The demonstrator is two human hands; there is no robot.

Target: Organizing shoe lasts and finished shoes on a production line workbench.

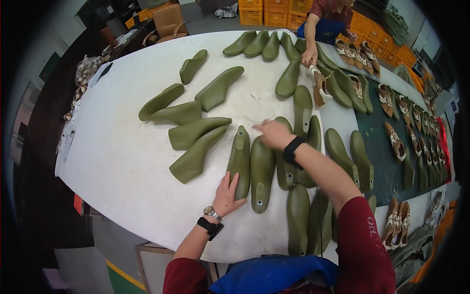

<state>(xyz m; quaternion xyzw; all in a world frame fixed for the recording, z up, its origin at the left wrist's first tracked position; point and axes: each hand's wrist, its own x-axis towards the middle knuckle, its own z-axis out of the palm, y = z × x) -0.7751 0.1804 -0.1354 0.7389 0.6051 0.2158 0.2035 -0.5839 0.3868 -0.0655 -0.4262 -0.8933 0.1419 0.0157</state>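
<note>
A green shoe last (239,156) lies under my left hand (228,197), whose fingers are spread over its lower end. Just right of it, another green shoe last (262,171) points its narrow end toward me. My right hand (275,134) is over the far end of that second last, its index finger stretched out to the left and nothing visible in its grasp. Beyond my right wrist, several more lasts lie close together, such as one green last (303,105); my forearm covers part of them.
Loose green lasts (200,137) lie scattered on the white table (122,142) to the left. At the far right, a co-worker's hand (309,56) grips a brown and white shoe (319,85). Rows of shoes stand on a dark green surface (374,142). Orange crates (276,12) are stacked behind.
</note>
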